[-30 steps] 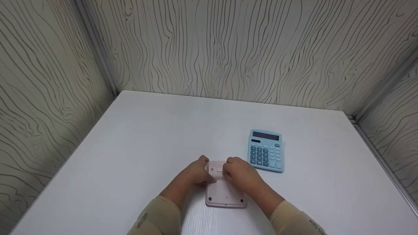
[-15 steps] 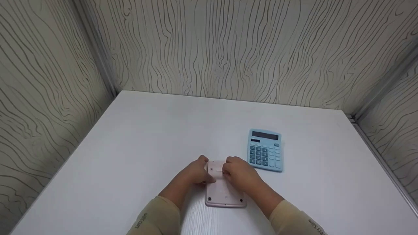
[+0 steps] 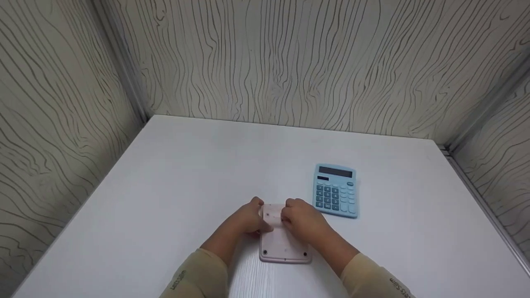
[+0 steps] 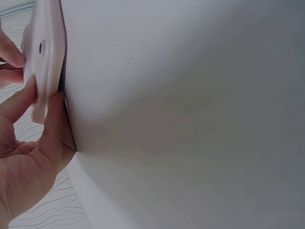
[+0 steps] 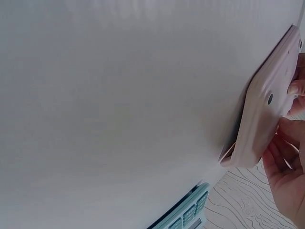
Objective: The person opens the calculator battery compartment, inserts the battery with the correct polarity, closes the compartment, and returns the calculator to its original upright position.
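A pink calculator (image 3: 285,242) lies face down on the white table, its flat back with small dark round feet turned up. My left hand (image 3: 249,217) grips its left edge, thumb on the back and fingers round the side. In the left wrist view that thumb (image 4: 24,98) shows on the pale casing. Curled over the back near the far end, my right hand (image 3: 304,219) pinches at a faint seam with thumb and fingers. The right wrist view shows its fingers (image 5: 274,160) against the casing; what lies between the fingertips is hidden.
A light blue calculator (image 3: 335,190) lies face up just beyond my right hand, keys and dark display showing. The white table (image 3: 198,165) is bounded at the back by a wood-grain patterned panel (image 3: 265,62), with similar panels at both sides.
Both hands stay at the same places on the pink calculator. The view shifts very slightly, and no object visibly moves on the table.
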The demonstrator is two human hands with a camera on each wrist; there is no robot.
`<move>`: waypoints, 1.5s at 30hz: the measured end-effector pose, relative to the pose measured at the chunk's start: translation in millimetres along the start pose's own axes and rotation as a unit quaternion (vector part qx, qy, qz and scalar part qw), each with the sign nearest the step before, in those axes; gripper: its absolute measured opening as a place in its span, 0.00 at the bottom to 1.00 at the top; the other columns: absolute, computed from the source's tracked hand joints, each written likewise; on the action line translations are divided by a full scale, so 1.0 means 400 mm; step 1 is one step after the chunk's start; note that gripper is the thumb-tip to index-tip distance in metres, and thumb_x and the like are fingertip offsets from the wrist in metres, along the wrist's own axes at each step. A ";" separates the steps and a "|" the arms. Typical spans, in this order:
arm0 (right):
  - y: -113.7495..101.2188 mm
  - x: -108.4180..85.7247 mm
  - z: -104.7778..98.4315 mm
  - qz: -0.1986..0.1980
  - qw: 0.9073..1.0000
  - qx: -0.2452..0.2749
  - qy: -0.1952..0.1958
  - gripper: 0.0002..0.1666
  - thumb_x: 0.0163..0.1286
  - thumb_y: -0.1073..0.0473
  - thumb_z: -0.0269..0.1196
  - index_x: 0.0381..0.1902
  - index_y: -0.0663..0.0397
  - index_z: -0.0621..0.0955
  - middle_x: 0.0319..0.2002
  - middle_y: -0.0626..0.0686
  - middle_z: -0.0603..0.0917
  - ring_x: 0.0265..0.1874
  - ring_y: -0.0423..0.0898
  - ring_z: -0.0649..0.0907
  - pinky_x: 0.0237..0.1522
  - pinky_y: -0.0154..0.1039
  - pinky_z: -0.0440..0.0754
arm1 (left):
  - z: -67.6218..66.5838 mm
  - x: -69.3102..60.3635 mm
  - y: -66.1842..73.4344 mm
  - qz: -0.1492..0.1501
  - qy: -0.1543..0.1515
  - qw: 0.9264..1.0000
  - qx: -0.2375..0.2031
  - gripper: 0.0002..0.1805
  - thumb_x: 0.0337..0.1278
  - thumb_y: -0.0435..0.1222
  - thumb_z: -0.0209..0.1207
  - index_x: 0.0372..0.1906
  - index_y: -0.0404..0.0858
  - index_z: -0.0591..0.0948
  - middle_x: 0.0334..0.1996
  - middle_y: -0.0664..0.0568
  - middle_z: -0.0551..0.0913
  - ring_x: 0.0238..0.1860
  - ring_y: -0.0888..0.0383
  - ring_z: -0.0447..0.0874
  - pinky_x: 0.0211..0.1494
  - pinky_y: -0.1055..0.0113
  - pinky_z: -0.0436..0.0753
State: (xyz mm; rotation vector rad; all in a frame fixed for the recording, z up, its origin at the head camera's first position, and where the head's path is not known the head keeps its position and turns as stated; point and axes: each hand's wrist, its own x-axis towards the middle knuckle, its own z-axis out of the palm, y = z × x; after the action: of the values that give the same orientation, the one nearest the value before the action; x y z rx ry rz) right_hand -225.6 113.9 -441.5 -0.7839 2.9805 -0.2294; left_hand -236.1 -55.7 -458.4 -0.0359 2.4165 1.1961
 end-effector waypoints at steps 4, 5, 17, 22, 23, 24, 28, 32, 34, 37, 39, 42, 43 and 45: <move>-0.001 -0.001 0.001 -0.010 1.000 -0.001 -0.007 0.07 0.63 0.56 0.60 0.36 0.46 0.84 0.30 0.42 0.73 0.30 0.39 0.70 0.36 0.33 0.76 | -0.003 -0.001 -0.004 0.001 0.002 1.000 0.014 0.42 0.36 0.39 0.71 0.61 0.40 0.64 0.44 0.45 0.76 0.37 0.54 0.77 0.39 0.61 0.77; 0.000 -0.003 0.000 -0.012 1.000 0.003 -0.009 0.07 0.63 0.56 0.60 0.36 0.47 0.84 0.31 0.42 0.73 0.31 0.39 0.70 0.36 0.33 0.76 | -0.003 0.000 -0.005 0.002 0.002 1.000 0.017 0.42 0.36 0.39 0.71 0.61 0.40 0.64 0.44 0.46 0.76 0.37 0.54 0.76 0.40 0.61 0.77; 0.041 -0.020 -0.017 -0.005 0.994 0.103 -0.029 0.14 0.63 0.56 0.60 0.45 0.50 0.83 0.36 0.43 0.77 0.36 0.39 0.75 0.43 0.37 0.77 | 0.000 -0.005 0.001 -0.003 -0.008 1.000 0.005 0.41 0.38 0.36 0.71 0.61 0.40 0.63 0.41 0.46 0.76 0.34 0.54 0.77 0.40 0.61 0.77; 0.065 -0.027 -0.023 0.064 0.987 0.144 -0.014 0.14 0.62 0.55 0.61 0.46 0.52 0.82 0.36 0.45 0.77 0.37 0.42 0.77 0.44 0.41 0.78 | 0.004 -0.001 0.001 -0.010 -0.006 1.000 0.001 0.41 0.38 0.36 0.70 0.61 0.40 0.63 0.45 0.45 0.75 0.34 0.54 0.77 0.38 0.62 0.78; 0.071 -0.028 -0.023 0.084 0.984 0.156 -0.013 0.14 0.62 0.55 0.61 0.46 0.52 0.81 0.36 0.46 0.78 0.38 0.43 0.77 0.44 0.41 0.78 | 0.004 0.000 0.001 -0.010 -0.007 1.000 -0.006 0.41 0.38 0.35 0.70 0.61 0.40 0.63 0.44 0.45 0.75 0.33 0.54 0.77 0.37 0.62 0.79; 0.076 -0.029 -0.022 0.104 0.981 0.165 -0.011 0.14 0.62 0.55 0.61 0.45 0.51 0.81 0.36 0.46 0.78 0.38 0.43 0.77 0.44 0.41 0.78 | 0.005 0.000 0.000 -0.010 -0.008 1.000 -0.010 0.41 0.39 0.35 0.70 0.61 0.40 0.63 0.44 0.45 0.75 0.33 0.54 0.78 0.36 0.63 0.79; 0.097 -0.032 -0.015 0.176 0.963 0.206 -0.002 0.12 0.61 0.55 0.62 0.42 0.50 0.81 0.36 0.47 0.79 0.37 0.44 0.77 0.39 0.39 0.79 | 0.003 -0.002 0.000 -0.011 -0.008 1.000 -0.017 0.40 0.39 0.34 0.70 0.61 0.40 0.63 0.43 0.45 0.76 0.33 0.55 0.78 0.40 0.61 0.78; 0.114 -0.035 -0.004 0.218 0.945 0.244 0.009 0.10 0.60 0.55 0.64 0.39 0.50 0.81 0.33 0.48 0.79 0.34 0.44 0.77 0.35 0.37 0.79 | 0.003 -0.003 0.000 -0.011 -0.006 1.000 -0.009 0.40 0.39 0.35 0.70 0.61 0.40 0.63 0.45 0.45 0.76 0.34 0.55 0.77 0.42 0.61 0.77; 0.121 -0.036 0.003 0.235 0.935 0.267 0.008 0.11 0.59 0.54 0.64 0.38 0.50 0.82 0.32 0.48 0.79 0.32 0.44 0.76 0.34 0.36 0.78 | 0.004 -0.003 0.000 -0.010 -0.006 1.000 -0.008 0.41 0.39 0.35 0.70 0.61 0.40 0.63 0.45 0.45 0.76 0.34 0.54 0.77 0.42 0.61 0.77; 0.127 -0.038 0.010 0.256 0.918 0.302 -0.004 0.15 0.57 0.50 0.66 0.39 0.51 0.81 0.32 0.49 0.78 0.31 0.44 0.76 0.32 0.36 0.78 | 0.004 -0.002 -0.001 -0.008 -0.001 1.000 -0.006 0.42 0.37 0.36 0.71 0.62 0.41 0.63 0.46 0.45 0.76 0.36 0.54 0.76 0.45 0.59 0.76; 0.129 -0.038 0.015 0.269 0.907 0.324 -0.013 0.19 0.54 0.48 0.68 0.40 0.52 0.81 0.32 0.50 0.78 0.30 0.44 0.77 0.32 0.35 0.78 | 0.004 -0.001 -0.003 -0.008 0.002 1.000 -0.006 0.43 0.36 0.36 0.71 0.62 0.41 0.63 0.47 0.46 0.76 0.38 0.54 0.76 0.47 0.57 0.75; 0.130 -0.037 0.025 0.281 0.893 0.351 -0.024 0.25 0.51 0.47 0.69 0.43 0.54 0.79 0.32 0.51 0.78 0.29 0.44 0.78 0.32 0.36 0.79 | 0.005 0.001 -0.004 -0.008 0.007 1.000 -0.005 0.43 0.36 0.37 0.71 0.63 0.42 0.63 0.49 0.45 0.75 0.41 0.53 0.75 0.51 0.55 0.72; 0.131 -0.037 0.029 0.283 0.889 0.358 -0.028 0.27 0.51 0.47 0.70 0.44 0.55 0.79 0.33 0.51 0.79 0.29 0.44 0.79 0.32 0.36 0.80 | 0.005 0.000 -0.004 -0.008 0.009 1.000 -0.004 0.43 0.36 0.37 0.71 0.63 0.42 0.64 0.49 0.45 0.75 0.41 0.53 0.75 0.52 0.55 0.72; 0.132 -0.037 0.037 0.284 0.883 0.371 -0.035 0.29 0.50 0.47 0.70 0.46 0.57 0.78 0.32 0.52 0.79 0.27 0.44 0.79 0.31 0.36 0.80 | 0.006 0.000 -0.003 -0.009 0.013 1.000 -0.002 0.42 0.36 0.37 0.71 0.62 0.42 0.64 0.49 0.45 0.75 0.40 0.53 0.75 0.51 0.55 0.72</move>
State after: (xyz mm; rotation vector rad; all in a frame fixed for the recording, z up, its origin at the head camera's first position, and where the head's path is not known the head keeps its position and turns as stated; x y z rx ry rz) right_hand -236.9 164.7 -464.0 0.1609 2.5420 -1.1562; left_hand -234.9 -54.7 -460.7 -0.0748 2.4316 1.1999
